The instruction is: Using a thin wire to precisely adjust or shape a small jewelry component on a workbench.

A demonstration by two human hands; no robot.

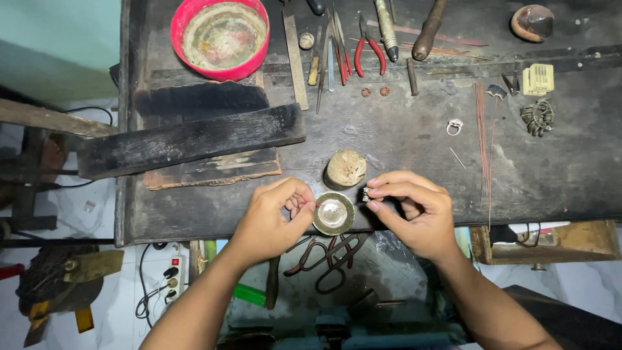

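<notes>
Head view | left hand (272, 217) pinching red wire (310, 204) | right hand (411, 210) pinching tiny silver piece (366, 193) over dish (333, 213) at near bench edge — risk: piece slipping, dropping off edge.

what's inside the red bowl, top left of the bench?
The red bowl shows only a stained, greenish-brown crusted lining and no loose pieces. Whatever lies beneath that crust is covered, so the bottom itself cannot be seen.
</notes>
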